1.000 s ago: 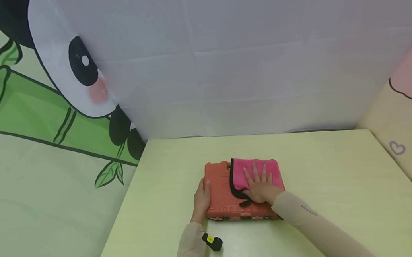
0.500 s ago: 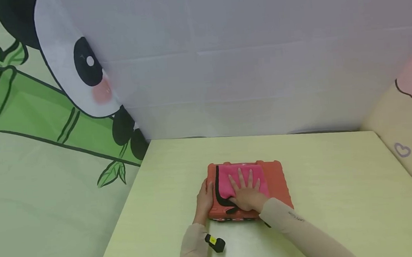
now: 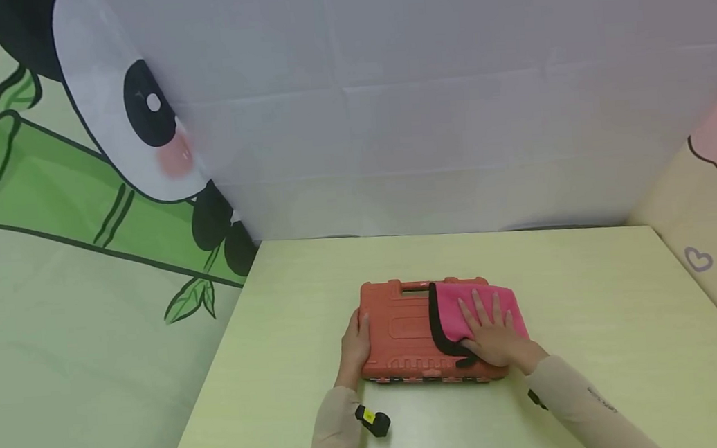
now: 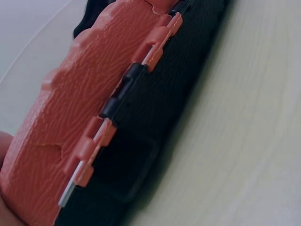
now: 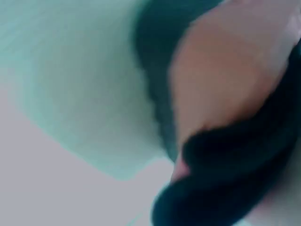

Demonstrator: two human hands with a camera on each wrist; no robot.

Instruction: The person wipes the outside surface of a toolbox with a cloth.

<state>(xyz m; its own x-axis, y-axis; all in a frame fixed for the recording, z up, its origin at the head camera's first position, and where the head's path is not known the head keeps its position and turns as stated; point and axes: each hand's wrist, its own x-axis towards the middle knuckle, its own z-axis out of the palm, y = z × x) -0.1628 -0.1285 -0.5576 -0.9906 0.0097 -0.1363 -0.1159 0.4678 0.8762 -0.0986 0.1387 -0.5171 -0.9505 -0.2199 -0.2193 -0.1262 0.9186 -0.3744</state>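
Note:
An orange-red plastic carrying case with a dark lower half lies flat and closed on the table. My left hand grips its left edge, the thumb by the top rim. Hinges along the case's near side show in the left wrist view. A pink cloth with black edging covers the right part of the lid and reaches past its right edge. Spread fingers of my right hand press flat on this cloth. The right wrist view is blurred, with black edging against the hand.
The case sits mid-way on a pale yellow table. A grey-white cloth backdrop rises behind it, and a printed panda and bamboo panel stands at the left. A small black device is on my left wrist.
My right hand slid the pink cloth left across the lid, then back right to the case's right edge, farther right than a second ago. The left hand keeps its hold on the case.

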